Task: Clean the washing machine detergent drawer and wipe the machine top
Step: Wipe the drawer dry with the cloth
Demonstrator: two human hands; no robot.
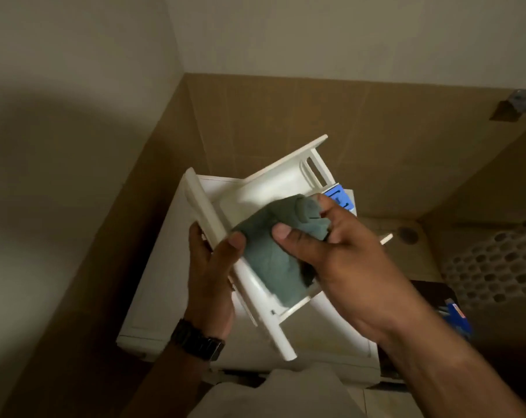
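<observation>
The white detergent drawer is out of the machine and held up in the air between your two hands, tilted so its open compartments face you and its front panel runs diagonally down past your left palm. A blue insert shows at the drawer's far end, just beyond your right fingertips.

Your left hand grips the drawer by its front panel: the fingers curl behind the panel and the thumb presses over its near edge. A dark watch sits on that wrist.

Your right hand holds a bunched grey-green cloth, thumb on top and fingers curled round the wad, and the cloth is pressed down into the drawer's large compartment. The cloth lies between your two thumbs, touching the left one.

Beneath both hands stands the white washing machine, its flat top directly under the drawer. A dark slot at the machine's near edge, below your left wrist, is too dim to make out.

To the right of your right forearm is a white perforated laundry basket, and nearer your right wrist something blue lies on a dark surface, too blurred to tell what. Tan tiles cover the lower wall beyond your hands, with pale plaster above.
</observation>
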